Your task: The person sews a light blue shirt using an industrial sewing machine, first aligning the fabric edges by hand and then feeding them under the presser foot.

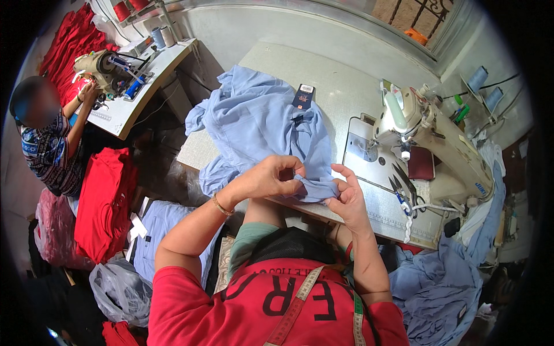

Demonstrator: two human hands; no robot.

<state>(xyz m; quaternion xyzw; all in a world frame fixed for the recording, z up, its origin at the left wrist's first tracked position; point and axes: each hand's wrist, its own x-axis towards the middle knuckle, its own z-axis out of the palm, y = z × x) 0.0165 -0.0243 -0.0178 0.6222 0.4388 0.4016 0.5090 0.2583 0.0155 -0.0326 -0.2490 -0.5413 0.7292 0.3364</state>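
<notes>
Light-blue garment point(259, 124) — long axis away across the table point(323, 75) — near hem pinched in left hand point(271, 177) and right hand point(348, 199) grip.

Shirt point(259, 124) pale blue, plain; dark navy tag point(303, 96) with white top. Counter point(323, 75) speckled grey-white. Sewing machine point(433, 138) cream, maroon pad point(421, 163) beside. Scissors point(403, 185) black, blue handle. Red cloth stack point(104, 202) plain. Co-worker's top point(49, 155) blue-white patterned.

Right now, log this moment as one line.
left hand: pinching blue shirt | right hand: holding shirt edge | shirt on table | sewing machine idle
</notes>
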